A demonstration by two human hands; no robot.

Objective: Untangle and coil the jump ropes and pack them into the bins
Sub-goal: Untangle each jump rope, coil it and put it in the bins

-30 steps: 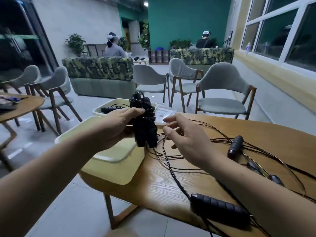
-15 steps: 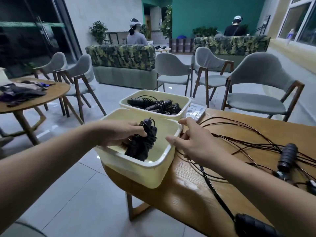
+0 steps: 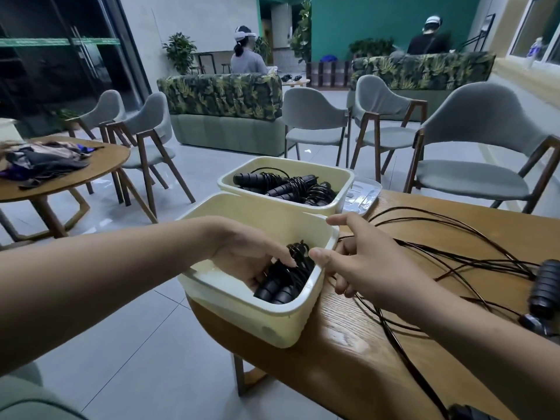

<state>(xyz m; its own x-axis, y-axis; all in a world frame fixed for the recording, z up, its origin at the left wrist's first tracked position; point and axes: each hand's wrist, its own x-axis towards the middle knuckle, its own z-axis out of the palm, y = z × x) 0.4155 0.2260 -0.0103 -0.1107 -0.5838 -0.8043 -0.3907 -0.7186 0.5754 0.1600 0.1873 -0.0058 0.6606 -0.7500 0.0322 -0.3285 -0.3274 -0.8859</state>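
Note:
Two cream bins stand at the wooden table's left end. Inside the near bin point(image 3: 242, 313) lies a coiled black jump rope point(image 3: 285, 283), and my left hand point(image 3: 248, 259) reaches down into the bin with its fingers still around the bundle. My right hand point(image 3: 360, 265) hovers at the bin's right rim, fingers spread, holding nothing. The far bin point(image 3: 339, 180) holds several coiled black ropes point(image 3: 291, 186). Tangled black ropes point(image 3: 439, 259) sprawl over the table to the right, with a ribbed black handle point(image 3: 545, 286) at the right edge.
A clear plastic packet point(image 3: 363, 192) lies behind the far bin. Grey chairs point(image 3: 472, 156) stand beyond the table point(image 3: 348, 344). A round table with clothes point(image 3: 45, 165) is at the left. Two people sit far back by patterned sofas.
My left hand has carried the coiled rope from above the table down into the near bin. My right hand has moved from the tangle to the bin's rim. The view turned left.

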